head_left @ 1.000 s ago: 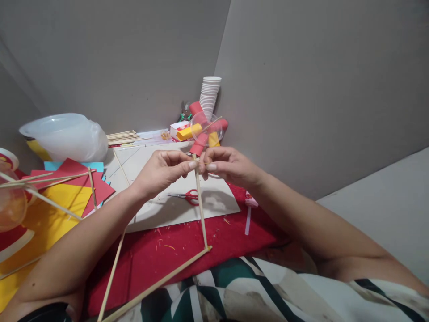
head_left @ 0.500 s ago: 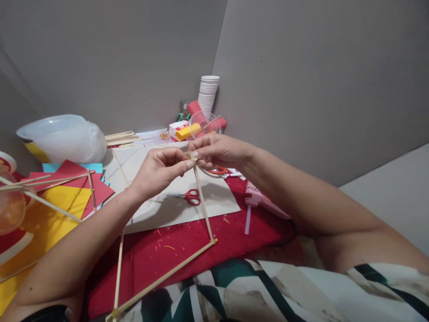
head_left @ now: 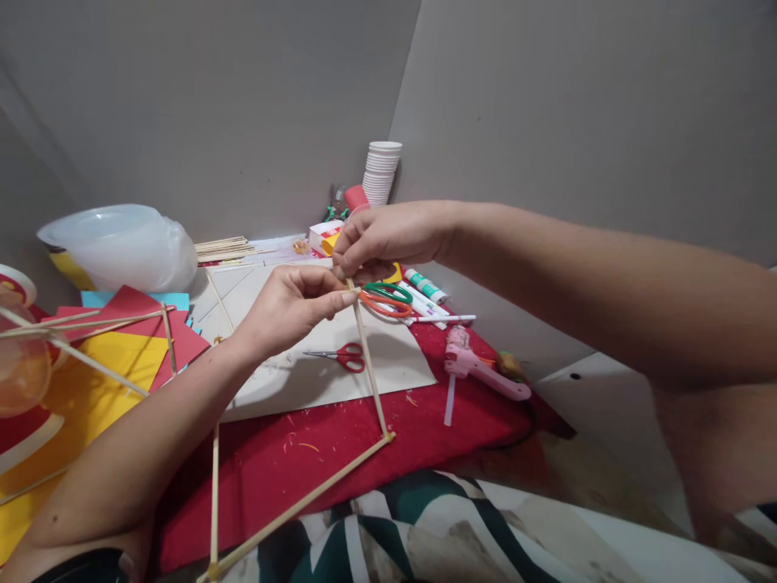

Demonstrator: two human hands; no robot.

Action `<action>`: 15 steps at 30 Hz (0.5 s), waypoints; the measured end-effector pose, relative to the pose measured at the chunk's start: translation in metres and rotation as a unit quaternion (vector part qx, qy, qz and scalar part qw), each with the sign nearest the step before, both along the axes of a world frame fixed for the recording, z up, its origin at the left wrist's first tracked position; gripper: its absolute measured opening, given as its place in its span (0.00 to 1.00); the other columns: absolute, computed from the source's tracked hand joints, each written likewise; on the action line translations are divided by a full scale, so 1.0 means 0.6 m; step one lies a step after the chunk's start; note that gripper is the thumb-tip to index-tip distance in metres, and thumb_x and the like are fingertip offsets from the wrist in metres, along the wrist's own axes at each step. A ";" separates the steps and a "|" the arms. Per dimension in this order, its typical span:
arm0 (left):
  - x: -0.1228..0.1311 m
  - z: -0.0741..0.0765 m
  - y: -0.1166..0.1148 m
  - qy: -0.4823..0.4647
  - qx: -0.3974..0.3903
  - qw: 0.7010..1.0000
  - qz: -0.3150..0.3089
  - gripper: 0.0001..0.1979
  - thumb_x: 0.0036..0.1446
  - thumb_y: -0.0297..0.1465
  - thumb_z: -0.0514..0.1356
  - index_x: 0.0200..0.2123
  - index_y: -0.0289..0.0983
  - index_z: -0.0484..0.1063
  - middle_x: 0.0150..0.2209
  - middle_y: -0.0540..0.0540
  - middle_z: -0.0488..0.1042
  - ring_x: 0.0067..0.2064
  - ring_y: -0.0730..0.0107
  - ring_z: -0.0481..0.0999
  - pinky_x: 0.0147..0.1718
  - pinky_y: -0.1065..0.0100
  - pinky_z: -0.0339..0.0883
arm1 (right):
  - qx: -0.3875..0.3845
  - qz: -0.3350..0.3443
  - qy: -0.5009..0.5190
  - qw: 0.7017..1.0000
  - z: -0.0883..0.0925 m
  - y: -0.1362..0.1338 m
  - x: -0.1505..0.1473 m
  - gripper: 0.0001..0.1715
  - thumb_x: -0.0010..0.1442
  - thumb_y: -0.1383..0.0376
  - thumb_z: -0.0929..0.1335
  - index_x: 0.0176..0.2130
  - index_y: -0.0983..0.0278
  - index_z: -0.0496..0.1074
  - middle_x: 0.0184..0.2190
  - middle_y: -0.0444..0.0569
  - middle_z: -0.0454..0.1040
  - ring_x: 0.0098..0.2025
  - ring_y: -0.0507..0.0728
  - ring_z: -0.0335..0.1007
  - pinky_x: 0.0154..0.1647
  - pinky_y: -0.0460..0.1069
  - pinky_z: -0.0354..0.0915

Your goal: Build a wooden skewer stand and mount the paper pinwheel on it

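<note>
A frame of thin wooden sticks [head_left: 370, 380] stands over the red cloth, its corner joint up between my hands. My left hand [head_left: 291, 306] pinches the sticks just below that joint, fingers closed. Above it, my right hand [head_left: 382, 239] reaches over with fingertips pinched on the top of the joint; whether it holds thread or a band there is too small to tell. Another stick of the frame [head_left: 291, 512] runs along the bottom toward my lap.
Small red scissors [head_left: 343, 355] lie on a white board [head_left: 316, 372]. Green and orange scissors [head_left: 385, 298], glue sticks [head_left: 425, 285] and a pink glue gun [head_left: 479, 368] lie to the right. Coloured papers [head_left: 115, 348], a plastic-wrapped tub [head_left: 121, 247], spare sticks [head_left: 222, 247] and stacked cups [head_left: 381, 172] ring the table.
My right hand rose from beside the joint to above it, arm swinging up and uncovering the scissors, glue sticks and glue gun. The left hand stayed put.
</note>
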State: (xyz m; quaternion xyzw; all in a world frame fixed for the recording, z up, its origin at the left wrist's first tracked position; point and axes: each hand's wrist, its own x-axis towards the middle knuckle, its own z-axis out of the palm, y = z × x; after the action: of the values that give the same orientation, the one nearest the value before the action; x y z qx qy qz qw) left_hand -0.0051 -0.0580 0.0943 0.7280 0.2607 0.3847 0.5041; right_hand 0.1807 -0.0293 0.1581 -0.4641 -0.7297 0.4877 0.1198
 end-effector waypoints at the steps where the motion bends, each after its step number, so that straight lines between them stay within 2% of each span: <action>1: 0.000 0.001 0.000 0.002 -0.001 1.000 0.000 0.17 0.45 0.41 0.73 0.22 0.34 0.75 0.20 0.52 0.69 0.23 0.78 0.63 0.24 0.73 0.57 | 0.024 0.000 -0.022 0.999 0.006 -0.002 -0.005 0.21 0.53 0.67 0.76 0.17 0.65 0.67 0.16 0.44 0.63 0.15 0.46 0.55 0.14 0.44 0.49; 4: -0.001 0.000 0.002 0.007 -0.006 1.000 0.003 0.13 0.46 0.36 0.71 0.21 0.34 0.74 0.19 0.53 0.67 0.23 0.79 0.62 0.24 0.73 0.56 | 0.135 -0.001 -0.133 0.982 0.022 -0.021 -0.025 0.15 0.55 0.71 0.73 0.20 0.66 0.71 0.17 0.43 0.63 0.19 0.47 0.58 0.19 0.45 0.52; 7: -0.002 -0.003 0.005 0.008 -0.012 1.000 0.008 0.13 0.48 0.34 0.68 0.19 0.34 0.71 0.18 0.53 0.66 0.23 0.80 0.61 0.24 0.74 0.55 | 0.279 -0.017 -0.254 0.926 0.023 -0.055 -0.044 0.08 0.56 0.73 0.70 0.25 0.67 0.74 0.19 0.44 0.66 0.23 0.50 0.61 0.26 0.47 0.55; 12: -0.002 -0.003 -0.001 0.018 -0.036 0.999 0.010 0.12 0.48 0.32 0.65 0.18 0.35 0.69 0.17 0.55 0.65 0.21 0.81 0.58 0.22 0.74 0.52 | 0.496 -0.040 -0.326 0.804 -0.017 -0.107 -0.046 0.10 0.60 0.70 0.65 0.28 0.66 0.74 0.23 0.46 0.70 0.26 0.52 0.62 0.30 0.49 0.54; 15: -0.001 -0.003 -0.004 0.016 -0.035 0.999 0.009 0.09 0.47 0.29 0.64 0.18 0.35 0.70 0.17 0.55 0.66 0.21 0.81 0.58 0.22 0.74 0.52 | 0.558 -0.046 -0.321 0.763 -0.041 -0.119 -0.036 0.13 0.63 0.68 0.63 0.29 0.65 0.73 0.25 0.48 0.73 0.26 0.53 0.64 0.29 0.49 0.53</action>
State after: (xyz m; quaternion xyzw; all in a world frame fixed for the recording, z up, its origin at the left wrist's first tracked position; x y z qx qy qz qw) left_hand -0.0058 -0.0604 0.0924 0.7136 0.2886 0.3683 0.5214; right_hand 0.1590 -0.1008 0.1337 -0.4778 -0.8465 -0.1897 0.1385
